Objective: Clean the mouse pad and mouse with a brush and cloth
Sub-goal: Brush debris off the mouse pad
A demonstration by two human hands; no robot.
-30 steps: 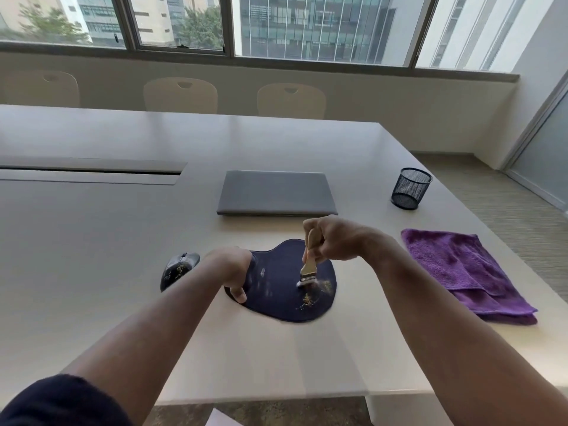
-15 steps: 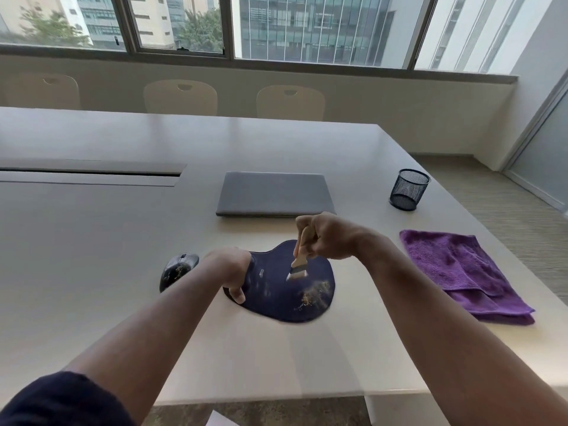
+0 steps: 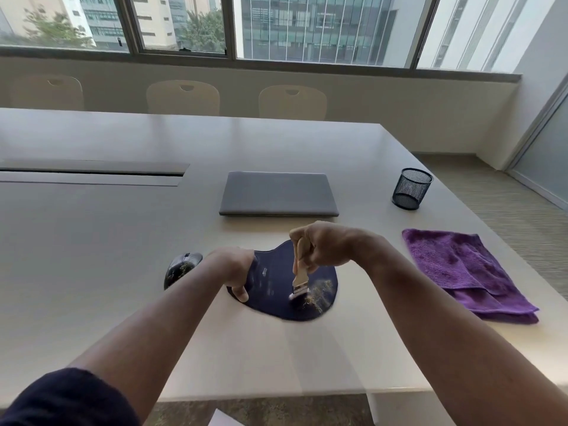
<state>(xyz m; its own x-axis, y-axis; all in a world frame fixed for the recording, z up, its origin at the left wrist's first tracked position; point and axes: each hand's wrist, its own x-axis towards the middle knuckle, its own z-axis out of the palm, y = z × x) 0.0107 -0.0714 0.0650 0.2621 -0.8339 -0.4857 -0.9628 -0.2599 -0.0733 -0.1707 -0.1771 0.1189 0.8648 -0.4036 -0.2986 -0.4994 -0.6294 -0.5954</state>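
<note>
Right hand [image 3: 325, 245] curled round a wooden brush [image 3: 299, 276], bristles on the dark mouse pad [image 3: 276, 290] mid-counter [image 3: 92, 241], left hand [image 3: 235, 267] seemingly pinching the pad's left edge, speckled mouse [image 3: 181, 269] just left, purple cloth [image 3: 461, 269] well right

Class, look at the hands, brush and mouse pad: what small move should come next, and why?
Probably sweep the brush rightward: its bristles meet the mouse pad beside yellowish crumbs, the right hand grips it, and the left hand holds the pad's left edge.
</note>
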